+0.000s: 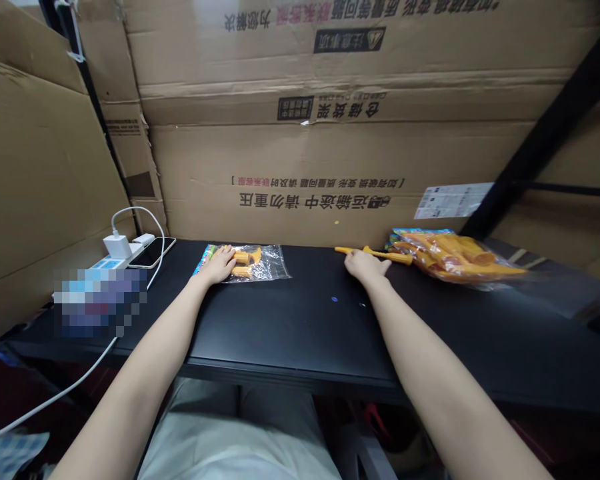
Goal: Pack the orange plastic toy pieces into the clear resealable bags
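My left hand (220, 265) lies flat, fingers stretched out, on a clear plastic bag (273, 265) near the back of the black table. Inside the bag are orange plastic toy pieces (243, 260), partly covered by my fingers. Further right, my right hand (365, 264) is closed over a slim orange plastic toy piece (343, 250) by the cardboard wall. Another orange length with a thicker end (400, 257) shows to the right of that hand; I cannot tell whether the two are joined. Beside it lies a larger clear bag full of orange plastic pieces (455, 257).
Cardboard (280, 153) stands upright behind the black table (290, 320). At left are a power strip with a white charger (117, 245), a phone (153, 253), a white cable (95, 363) and a blurred-out object (100, 300). A black post (520, 140) slants at right.
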A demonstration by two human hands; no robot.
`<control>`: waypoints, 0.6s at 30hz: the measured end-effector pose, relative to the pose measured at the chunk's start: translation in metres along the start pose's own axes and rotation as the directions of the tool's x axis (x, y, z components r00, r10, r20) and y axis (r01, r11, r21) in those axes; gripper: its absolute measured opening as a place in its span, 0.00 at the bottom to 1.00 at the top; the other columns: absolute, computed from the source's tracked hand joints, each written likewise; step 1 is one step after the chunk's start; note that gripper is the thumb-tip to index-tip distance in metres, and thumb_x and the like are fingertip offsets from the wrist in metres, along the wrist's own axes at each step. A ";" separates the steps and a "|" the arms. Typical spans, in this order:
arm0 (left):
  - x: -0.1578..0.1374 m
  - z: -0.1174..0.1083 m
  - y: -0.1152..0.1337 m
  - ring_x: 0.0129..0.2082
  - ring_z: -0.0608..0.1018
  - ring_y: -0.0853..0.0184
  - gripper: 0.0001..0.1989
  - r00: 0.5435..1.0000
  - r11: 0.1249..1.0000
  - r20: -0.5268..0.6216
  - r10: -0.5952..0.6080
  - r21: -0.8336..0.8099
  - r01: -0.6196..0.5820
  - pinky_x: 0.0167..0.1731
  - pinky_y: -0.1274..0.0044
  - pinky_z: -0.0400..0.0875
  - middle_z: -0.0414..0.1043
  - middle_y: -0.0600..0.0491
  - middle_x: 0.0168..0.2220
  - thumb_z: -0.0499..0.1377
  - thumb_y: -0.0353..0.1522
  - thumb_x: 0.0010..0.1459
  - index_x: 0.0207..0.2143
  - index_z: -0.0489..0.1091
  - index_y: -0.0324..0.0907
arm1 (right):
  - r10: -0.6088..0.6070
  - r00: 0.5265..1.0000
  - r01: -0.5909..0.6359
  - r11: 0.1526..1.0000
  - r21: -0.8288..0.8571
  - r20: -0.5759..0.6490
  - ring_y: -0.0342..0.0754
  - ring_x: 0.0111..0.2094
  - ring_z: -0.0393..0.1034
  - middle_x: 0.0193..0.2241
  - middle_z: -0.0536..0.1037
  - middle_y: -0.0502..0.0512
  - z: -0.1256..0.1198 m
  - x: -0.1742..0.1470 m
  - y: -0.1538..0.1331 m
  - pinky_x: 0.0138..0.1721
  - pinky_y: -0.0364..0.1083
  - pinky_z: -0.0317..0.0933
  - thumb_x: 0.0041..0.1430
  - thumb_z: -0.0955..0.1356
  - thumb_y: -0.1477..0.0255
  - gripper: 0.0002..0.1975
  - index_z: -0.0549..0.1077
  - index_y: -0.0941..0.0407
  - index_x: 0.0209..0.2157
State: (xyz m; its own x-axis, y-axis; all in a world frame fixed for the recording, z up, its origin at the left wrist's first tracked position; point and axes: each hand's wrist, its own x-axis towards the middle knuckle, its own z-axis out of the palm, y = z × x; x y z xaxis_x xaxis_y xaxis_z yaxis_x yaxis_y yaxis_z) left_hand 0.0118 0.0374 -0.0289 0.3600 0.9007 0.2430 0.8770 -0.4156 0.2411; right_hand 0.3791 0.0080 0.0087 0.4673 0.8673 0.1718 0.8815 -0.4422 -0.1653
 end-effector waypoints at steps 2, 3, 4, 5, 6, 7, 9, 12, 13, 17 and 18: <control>0.001 0.001 0.000 0.62 0.46 0.63 0.26 1.000 1.000 -0.003 -0.005 -0.006 0.005 0.59 0.69 0.42 0.46 0.48 0.62 0.39 0.39 0.60 0.58 0.53 0.38 | -0.044 0.997 0.041 0.998 0.041 0.071 0.58 0.46 0.64 0.45 0.71 0.66 -0.003 -0.003 -0.014 0.47 0.58 0.51 0.58 0.53 0.69 0.22 0.71 0.61 0.44; 0.001 0.001 0.000 0.62 0.46 0.62 0.26 1.000 1.000 -0.003 -0.005 -0.008 0.005 0.59 0.69 0.42 0.46 0.48 0.62 0.39 0.39 0.60 0.58 0.52 0.38 | -0.081 0.992 0.074 0.995 0.069 0.101 0.57 0.46 0.65 0.45 0.71 0.66 -0.004 -0.004 -0.019 0.45 0.56 0.53 0.58 0.53 0.68 0.22 0.70 0.60 0.44; 0.000 0.000 0.000 0.62 0.46 0.62 0.26 1.000 1.000 0.000 -0.003 -0.010 0.003 0.59 0.69 0.42 0.46 0.48 0.62 0.39 0.39 0.60 0.58 0.52 0.38 | -0.133 0.983 0.120 0.987 0.103 0.127 0.56 0.46 0.65 0.45 0.71 0.65 -0.004 -0.006 -0.024 0.44 0.53 0.55 0.58 0.54 0.68 0.21 0.70 0.60 0.44; 0.000 0.000 0.001 0.62 0.46 0.62 0.26 1.000 1.000 0.006 -0.003 -0.011 0.003 0.59 0.68 0.42 0.46 0.47 0.62 0.39 0.39 0.60 0.58 0.52 0.38 | -0.197 0.969 0.177 0.975 0.136 0.147 0.55 0.45 0.66 0.45 0.72 0.64 -0.004 -0.007 -0.029 0.42 0.51 0.57 0.57 0.55 0.68 0.20 0.71 0.59 0.44; 0.000 -0.001 0.002 0.62 0.45 0.62 0.26 1.000 1.000 0.014 -0.008 -0.013 0.008 0.58 0.67 0.42 0.45 0.47 0.62 0.39 0.39 0.60 0.58 0.52 0.38 | -0.264 0.953 0.240 0.958 0.159 0.149 0.54 0.45 0.66 0.44 0.72 0.62 -0.002 -0.009 -0.032 0.42 0.49 0.57 0.56 0.56 0.69 0.19 0.72 0.58 0.43; -0.001 -0.001 0.003 0.62 0.45 0.61 0.26 1.000 1.000 0.022 -0.015 -0.016 0.016 0.58 0.67 0.42 0.44 0.47 0.62 0.39 0.38 0.60 0.58 0.52 0.38 | -0.333 0.934 0.310 0.936 0.167 0.130 0.53 0.46 0.65 0.45 0.72 0.61 0.000 -0.010 -0.034 0.41 0.48 0.57 0.54 0.57 0.70 0.18 0.72 0.56 0.42; -0.001 -0.002 0.004 0.62 0.45 0.61 0.26 0.999 0.999 0.030 -0.035 -0.024 0.036 0.58 0.66 0.42 0.43 0.48 0.63 0.39 0.39 0.60 0.59 0.52 0.39 | -0.459 0.886 0.447 0.884 0.137 0.069 0.54 0.49 0.61 0.48 0.70 0.59 0.007 -0.014 -0.037 0.44 0.50 0.56 0.51 0.59 0.73 0.18 0.72 0.54 0.42; -0.002 -0.003 0.006 0.62 0.45 0.62 0.26 0.999 0.999 0.033 -0.034 -0.038 0.035 0.58 0.67 0.42 0.42 0.48 0.63 0.40 0.39 0.60 0.59 0.51 0.39 | -0.578 0.815 0.574 0.815 0.074 0.050 0.56 0.51 0.57 0.50 0.68 0.59 0.017 -0.018 -0.039 0.46 0.55 0.54 0.49 0.59 0.76 0.22 0.68 0.53 0.47; -0.002 -0.003 0.006 0.62 0.45 0.62 0.26 0.999 0.999 0.035 -0.026 -0.043 0.027 0.58 0.67 0.41 0.42 0.47 0.63 0.41 0.39 0.60 0.59 0.51 0.39 | -0.603 0.795 0.600 0.798 0.062 0.065 0.55 0.51 0.57 0.49 0.69 0.59 0.019 -0.020 -0.040 0.46 0.56 0.53 0.50 0.59 0.76 0.21 0.68 0.53 0.47; -0.002 -0.002 0.007 0.62 0.45 0.63 0.26 0.999 0.998 0.036 -0.010 -0.064 0.012 0.58 0.67 0.40 0.42 0.48 0.63 0.41 0.39 0.60 0.59 0.52 0.40 | -0.648 0.757 0.651 0.758 -0.018 0.084 0.54 0.47 0.61 0.41 0.73 0.58 0.010 -0.023 -0.041 0.50 0.60 0.45 0.48 0.59 0.78 0.17 0.71 0.55 0.39; -0.002 -0.002 0.007 0.62 0.45 0.62 0.26 0.999 0.998 0.037 -0.010 -0.068 0.012 0.58 0.67 0.40 0.42 0.49 0.63 0.41 0.39 0.60 0.59 0.51 0.40 | -0.648 0.757 0.652 0.757 -0.032 0.085 0.54 0.46 0.62 0.39 0.74 0.58 0.006 -0.023 -0.041 0.50 0.61 0.44 0.47 0.60 0.78 0.16 0.71 0.55 0.38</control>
State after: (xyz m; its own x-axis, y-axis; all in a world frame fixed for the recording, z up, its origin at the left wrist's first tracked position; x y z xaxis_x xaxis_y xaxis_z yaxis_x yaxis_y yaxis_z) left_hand 0.0165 0.0323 -0.0257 0.3629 0.9089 0.2055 0.8578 -0.4120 0.3073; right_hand 0.3312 0.0074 0.0057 -0.2234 0.9624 0.1547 0.9746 0.2234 0.0176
